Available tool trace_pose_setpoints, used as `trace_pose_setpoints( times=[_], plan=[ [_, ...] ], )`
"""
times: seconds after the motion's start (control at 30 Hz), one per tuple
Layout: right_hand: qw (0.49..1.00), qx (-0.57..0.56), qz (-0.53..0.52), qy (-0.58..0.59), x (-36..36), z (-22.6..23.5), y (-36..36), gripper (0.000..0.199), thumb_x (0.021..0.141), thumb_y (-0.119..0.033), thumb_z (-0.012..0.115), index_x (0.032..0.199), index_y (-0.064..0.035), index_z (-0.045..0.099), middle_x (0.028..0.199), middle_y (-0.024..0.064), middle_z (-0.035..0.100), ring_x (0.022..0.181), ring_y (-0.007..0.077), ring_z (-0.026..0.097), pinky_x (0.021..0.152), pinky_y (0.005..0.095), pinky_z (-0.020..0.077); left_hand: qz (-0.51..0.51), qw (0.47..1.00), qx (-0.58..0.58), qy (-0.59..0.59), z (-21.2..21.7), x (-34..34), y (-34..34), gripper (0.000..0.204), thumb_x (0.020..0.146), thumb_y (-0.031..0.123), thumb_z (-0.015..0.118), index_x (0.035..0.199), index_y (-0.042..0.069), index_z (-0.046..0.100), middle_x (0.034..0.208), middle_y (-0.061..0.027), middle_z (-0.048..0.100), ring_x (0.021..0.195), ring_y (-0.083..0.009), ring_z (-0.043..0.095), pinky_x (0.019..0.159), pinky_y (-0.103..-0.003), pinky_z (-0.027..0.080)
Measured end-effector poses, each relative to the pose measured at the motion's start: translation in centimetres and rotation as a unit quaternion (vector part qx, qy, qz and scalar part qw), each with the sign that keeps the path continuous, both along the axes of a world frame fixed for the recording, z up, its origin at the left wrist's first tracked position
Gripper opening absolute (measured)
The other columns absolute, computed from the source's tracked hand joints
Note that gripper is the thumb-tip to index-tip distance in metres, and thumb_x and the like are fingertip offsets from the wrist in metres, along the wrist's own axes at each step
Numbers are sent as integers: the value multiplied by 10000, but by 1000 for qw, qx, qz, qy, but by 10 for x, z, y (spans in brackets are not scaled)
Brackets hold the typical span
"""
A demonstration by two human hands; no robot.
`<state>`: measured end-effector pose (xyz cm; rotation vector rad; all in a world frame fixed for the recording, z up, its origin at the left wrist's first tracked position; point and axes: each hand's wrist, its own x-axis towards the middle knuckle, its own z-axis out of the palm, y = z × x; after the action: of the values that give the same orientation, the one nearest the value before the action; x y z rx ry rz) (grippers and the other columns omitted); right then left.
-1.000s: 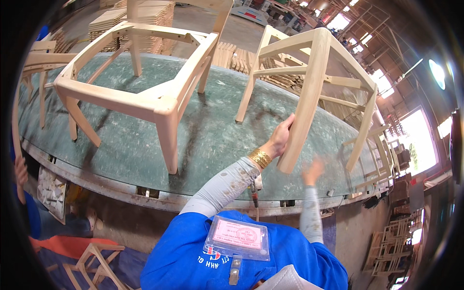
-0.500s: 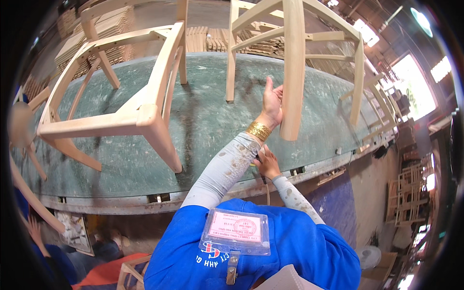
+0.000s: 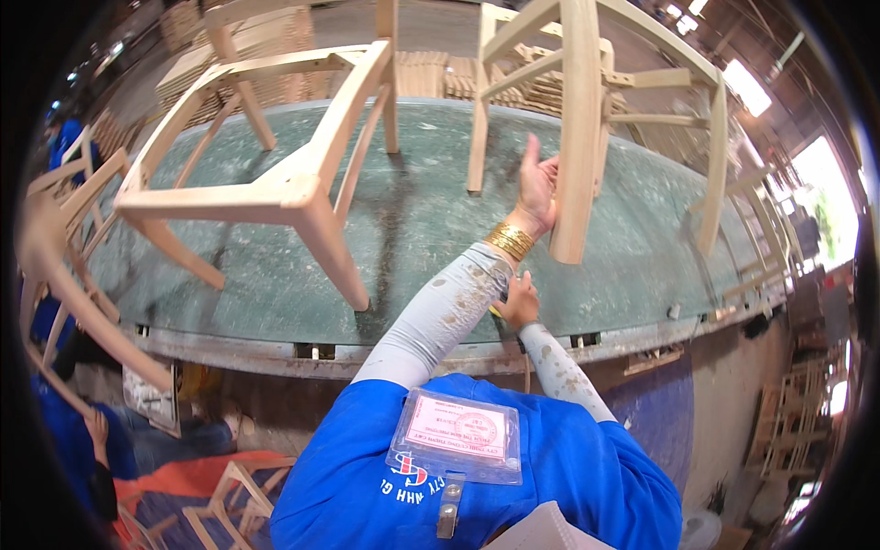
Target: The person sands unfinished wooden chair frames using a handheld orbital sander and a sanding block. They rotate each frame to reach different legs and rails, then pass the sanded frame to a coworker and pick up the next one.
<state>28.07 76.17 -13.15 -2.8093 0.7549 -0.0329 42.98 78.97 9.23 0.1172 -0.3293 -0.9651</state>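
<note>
My left hand [image 3: 538, 191] is at the near leg [image 3: 576, 197] of a bare wooden chair frame, thumb stretched up and fingers curled behind the wood, partly hidden by it. That frame [image 3: 713, 165] stands on the green tabletop [image 3: 440, 247]. Lower down, close to the table's front edge, my right hand [image 3: 520, 301] is closed around something mostly hidden; a bit of yellow shows beside the fingers, and a thin hose [image 3: 527, 362] hangs below. To the left stands another wooden chair frame [image 3: 220, 203], which neither hand touches.
More chair frames stand at the table's right end [image 3: 765, 229] and at the far left [image 3: 69, 229], where a co-worker's hand [image 3: 96, 429] touches a piece. Stacked wooden parts [image 3: 422, 75] lie behind the table. Another frame [image 3: 225, 504] is on the floor by an orange sheet [image 3: 183, 477].
The whole view has shifted, so the table and frames appear farther right. My left hand stays at the chair leg, and my right hand remains low near the table edge.
</note>
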Motion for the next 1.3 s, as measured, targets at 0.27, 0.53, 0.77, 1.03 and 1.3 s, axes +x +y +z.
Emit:
trace_pose_setpoints(
  times=[0.27,0.53,0.77,1.03,1.3],
  plan=[
    [999,30,30,13,10,3,-16,756,659,-138,716,1335,-205,385,1171,205,410,1000,438,502,802,483,481,78,981,46,-170,-8,2,13,414,922,353,524,1189,39,482,1000,-111,615,891,-171,607,802,-311,499],
    [999,33,12,8,-14,7,-9,771,609,-63,719,1307,-218,431,1105,201,451,916,417,562,785,456,487,0,975,-53,-214,-18,4,23,658,807,244,690,1341,82,342,1146,-41,536,1045,-137,528,910,-339,453],
    [997,60,-38,-22,-32,7,-20,777,624,-128,753,1321,-215,421,1100,203,475,968,390,552,815,448,475,109,961,118,-227,-5,-20,16,639,783,247,705,1292,41,377,1111,-41,526,1033,-112,503,887,-320,440],
    [880,-183,-46,-436,-63,151,-223,661,767,-262,724,1293,4,423,1337,194,401,1224,329,383,1002,426,332,278,886,254,-270,-13,-49,20,576,735,166,743,1196,6,437,939,-38,551,832,-102,552,737,-258,474],
    [828,364,-25,-426,-110,203,-432,536,800,-304,702,1178,40,539,1037,96,582,980,186,542,826,288,430,368,749,447,-323,-29,-119,20,471,715,126,733,1093,4,480,828,-27,565,714,-86,545,666,-257,463]
  ],
)
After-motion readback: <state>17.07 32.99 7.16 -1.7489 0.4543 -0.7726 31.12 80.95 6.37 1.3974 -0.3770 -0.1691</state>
